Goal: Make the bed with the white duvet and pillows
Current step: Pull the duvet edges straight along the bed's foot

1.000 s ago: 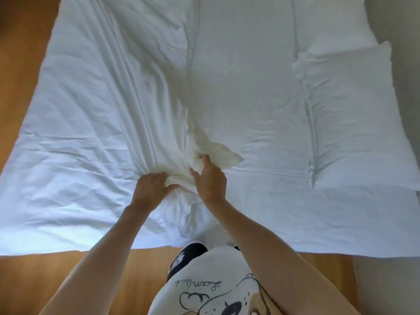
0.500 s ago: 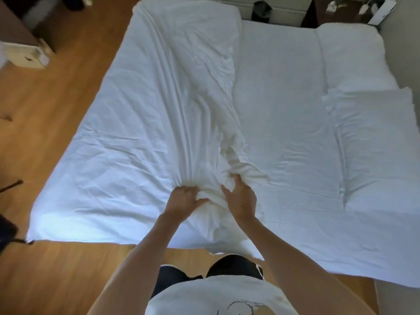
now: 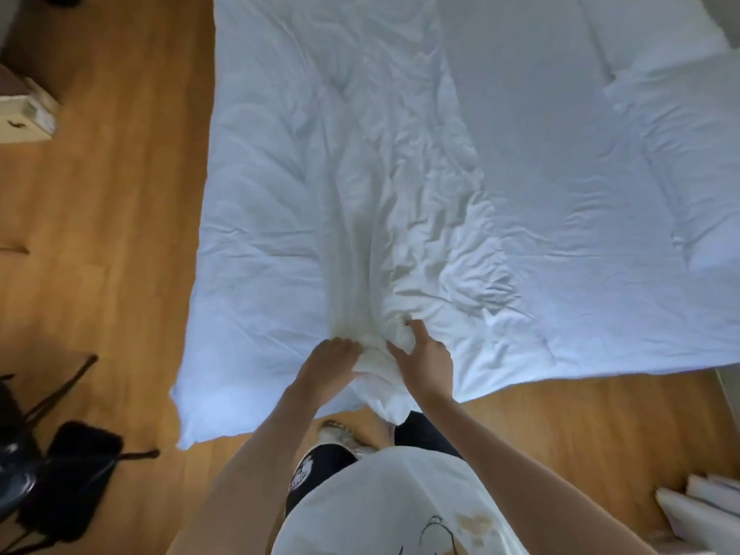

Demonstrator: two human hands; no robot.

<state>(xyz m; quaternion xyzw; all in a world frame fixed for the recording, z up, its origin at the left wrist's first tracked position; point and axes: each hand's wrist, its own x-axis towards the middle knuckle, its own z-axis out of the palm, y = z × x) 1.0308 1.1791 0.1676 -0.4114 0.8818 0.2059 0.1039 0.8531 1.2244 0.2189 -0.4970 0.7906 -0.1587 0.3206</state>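
The white duvet (image 3: 288, 202) lies crumpled over the left and middle of the bed, with a ridge of folds running toward me. My left hand (image 3: 326, 368) and my right hand (image 3: 424, 360) both grip a bunched edge of the duvet at the near side of the bed, close together. The bare white sheet (image 3: 532, 114) shows on the right part of the mattress. A white pillow (image 3: 688, 154) lies at the right edge, and a second pillow (image 3: 648, 30) sits behind it at the top right.
Wooden floor (image 3: 104, 234) runs along the left and near sides of the bed. A black chair with thin legs (image 3: 60, 466) stands at the lower left. A pale box (image 3: 28, 114) sits at the far left. White flat items (image 3: 704, 510) lean at the lower right.
The duvet's bunched edge has been drawn further right and toward me, spreading more cloth across the sheet. The view has shifted left, so the chair and more floor now show.
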